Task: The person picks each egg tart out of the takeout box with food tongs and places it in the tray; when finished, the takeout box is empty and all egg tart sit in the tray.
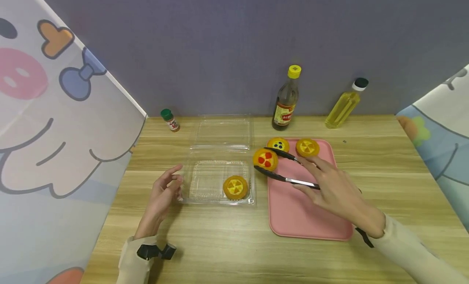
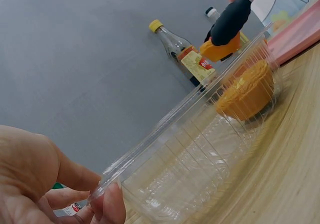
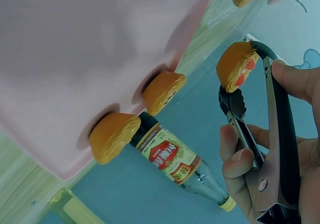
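My left hand (image 1: 165,192) pinches the left rim of a clear plastic clamshell box (image 2: 150,159), thumb on one side and fingers on the other. The box lies opened with its lid (image 1: 223,133) folded to the back. One egg tart with yellow wedges (image 1: 235,187) sits in its right front corner. My right hand (image 1: 335,188) grips black-and-silver tongs (image 1: 302,182). Between their black tips a tart with red topping (image 3: 234,69) is held in the air, by the box's right edge. Below the hand lies a pink tray (image 1: 304,219).
On the tray's far part rest a tart with blue dots (image 1: 278,144) and another yellow-wedge tart (image 1: 307,147). Along the back wall stand a dark sauce bottle (image 1: 283,108), a yellow oil bottle (image 1: 342,109) and a small green-capped shaker (image 1: 170,121).
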`<state>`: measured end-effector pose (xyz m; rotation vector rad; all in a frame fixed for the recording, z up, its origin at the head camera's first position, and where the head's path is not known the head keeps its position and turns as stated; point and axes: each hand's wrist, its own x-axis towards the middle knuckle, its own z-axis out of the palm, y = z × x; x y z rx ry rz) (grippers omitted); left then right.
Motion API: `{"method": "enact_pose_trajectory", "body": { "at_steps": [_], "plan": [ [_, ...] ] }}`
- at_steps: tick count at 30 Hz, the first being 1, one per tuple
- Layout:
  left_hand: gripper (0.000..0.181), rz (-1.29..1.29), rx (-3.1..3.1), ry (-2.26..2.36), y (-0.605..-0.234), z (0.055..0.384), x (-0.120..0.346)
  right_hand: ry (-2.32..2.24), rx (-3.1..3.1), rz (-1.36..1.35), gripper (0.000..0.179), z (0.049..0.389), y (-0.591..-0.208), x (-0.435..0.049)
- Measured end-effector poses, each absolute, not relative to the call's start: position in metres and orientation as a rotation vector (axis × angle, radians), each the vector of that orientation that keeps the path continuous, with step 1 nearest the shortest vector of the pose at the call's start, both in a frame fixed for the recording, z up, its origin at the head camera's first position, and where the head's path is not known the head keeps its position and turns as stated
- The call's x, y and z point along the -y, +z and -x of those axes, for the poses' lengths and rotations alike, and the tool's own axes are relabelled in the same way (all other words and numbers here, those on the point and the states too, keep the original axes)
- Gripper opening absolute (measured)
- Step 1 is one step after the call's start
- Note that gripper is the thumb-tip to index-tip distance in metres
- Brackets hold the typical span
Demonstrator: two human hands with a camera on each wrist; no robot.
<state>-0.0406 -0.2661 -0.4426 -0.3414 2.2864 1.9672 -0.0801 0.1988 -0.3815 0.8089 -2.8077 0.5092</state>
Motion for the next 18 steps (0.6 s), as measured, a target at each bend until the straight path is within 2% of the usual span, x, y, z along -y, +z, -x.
{"method": "enact_pose_trajectory", "body": {
  "at_steps": [18],
  "plan": [
    [0.048,0.342,-2.303,1.928,-0.443,0.042,0.267,0.438,2.84,-0.782,0.07,0.072,-0.394,-0.219]
  ]
}}
